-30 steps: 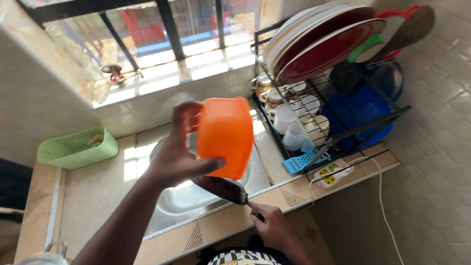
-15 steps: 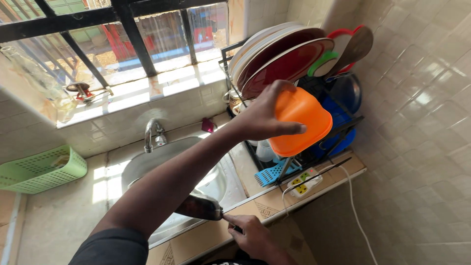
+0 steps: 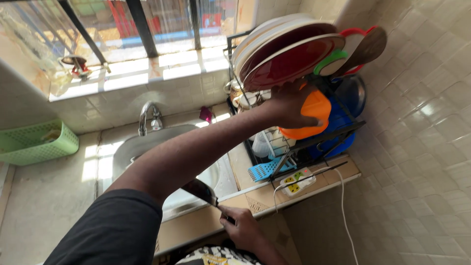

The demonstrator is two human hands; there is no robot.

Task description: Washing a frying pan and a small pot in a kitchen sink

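My left hand (image 3: 287,105) grips an orange plastic bowl (image 3: 314,115) and holds it inside the black dish rack (image 3: 343,133), under the row of upright plates (image 3: 289,54) and against a blue container (image 3: 346,115). My left arm stretches across the sink (image 3: 147,147). My right hand (image 3: 243,230) stays low at the counter's front edge, closed on the handle of a knife (image 3: 198,190) whose dark blade points left over the sink rim.
A tap (image 3: 147,115) stands behind the sink. On the left counter sits a green basket (image 3: 34,145). A blue grater (image 3: 267,169) and a white power strip (image 3: 297,182) with its cable lie below the rack. A tiled wall rises on the right.
My left hand has carried the orange bowl from above the sink to the right and into the dish rack. My right hand has kept the knife at the counter edge.
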